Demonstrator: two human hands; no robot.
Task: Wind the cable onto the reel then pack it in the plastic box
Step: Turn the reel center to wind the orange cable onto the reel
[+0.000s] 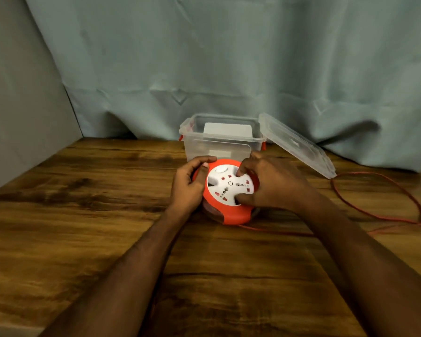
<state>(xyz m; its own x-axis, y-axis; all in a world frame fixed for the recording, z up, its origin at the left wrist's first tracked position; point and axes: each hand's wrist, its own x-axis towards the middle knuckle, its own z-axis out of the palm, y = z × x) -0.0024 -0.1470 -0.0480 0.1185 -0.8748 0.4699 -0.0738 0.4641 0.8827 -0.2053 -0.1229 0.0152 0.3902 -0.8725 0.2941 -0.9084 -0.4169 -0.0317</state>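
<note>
cable: mostly loose, looped on desk at my right | reel: on desk before open plastic box | my left hand grips its rim, right hand fingers curled in the white winder | winding unfinished, packing left

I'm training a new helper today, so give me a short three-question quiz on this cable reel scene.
1. True or false: the lid is closed on the plastic box.
2. Which hand grips the reel's orange rim: A left, B right?
3. Where does the loose cable lie?

Key: 1 false, it leans against the box's right side. 2 A, the left hand; the right hand has fingers on the white face. 3 On the table, right of the reel.
</note>
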